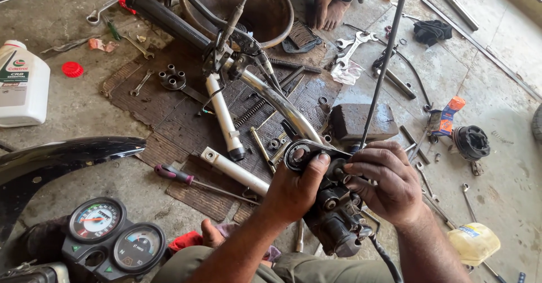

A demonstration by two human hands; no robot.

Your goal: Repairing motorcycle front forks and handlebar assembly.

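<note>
1. Gripping a black switch housing (337, 218) on a chrome handlebar (285, 109) low in the middle, the left hand (293, 190) clasps its bracket (307, 154) while the right hand (384, 184) pinches a fitting beside the black cable (384, 62).
2. Holding the housing steady, turning with fingertips only, looks wisest.
3. Room is tight: a brick (364, 122), springs (257, 109), a screwdriver (192, 179) and the speedometer (116, 238) crowd around; barer floor lies right.
</note>
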